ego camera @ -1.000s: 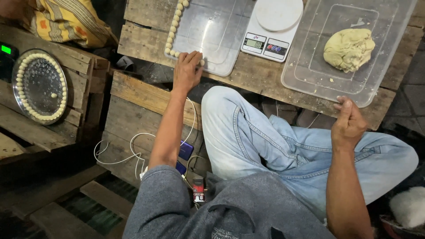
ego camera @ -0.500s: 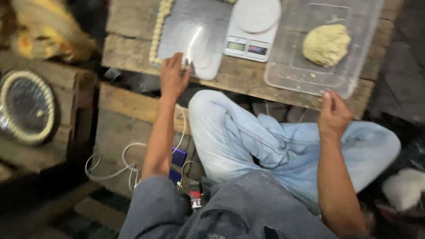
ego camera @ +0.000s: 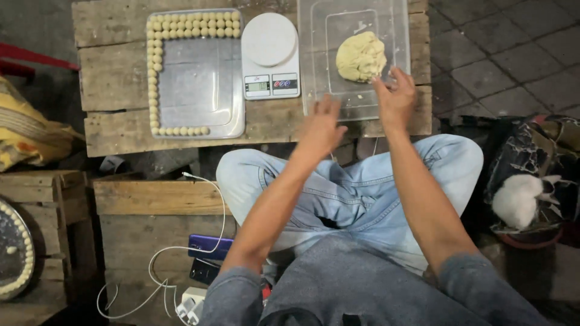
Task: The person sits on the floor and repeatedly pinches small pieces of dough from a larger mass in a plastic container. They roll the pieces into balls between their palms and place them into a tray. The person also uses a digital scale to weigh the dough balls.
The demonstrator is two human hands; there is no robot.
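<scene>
Head view, catalogued from above, with change since the earlier frames noted.

Left hand (ego camera: 323,124): previously laid on the rectangular metal tray (ego camera: 199,124) at upper left of the frame; now lifted off it and carried to upper centre, over the near edge of the clear plastic tub (ego camera: 320,60). Fingers are spread and loose; nothing is held.

Right hand (ego camera: 396,96): previously resting closed near the knee at right; now raised to the tub's near rim, fingertips just beside the lump of pale yellow dough (ego camera: 360,56). Whether the dough is already touched cannot be told. Fingers are open; nothing is gripped.

Dough lump: lies inside the tub, upper centre-right, unmoved and whole.

Metal tray: edged on its top and left sides and part of its bottom side with small pale dough balls (ego camera: 154,72); centre bare.

White digital kitchen scale (ego camera: 270,57): stands between tray and tub, platform bare.

Weathered wooden plank table (ego camera: 115,78): bears all three items.

Reading: both hands have been shifted from the tray side to the dough tub, so a fresh portion appears about to be taken; none has yet been pulled.

Also present: crossed legs in light blue jeans (ego camera: 362,181), white charging cable (ego camera: 163,253) at lower left, round tray (ego camera: 12,253) at far left edge.
</scene>
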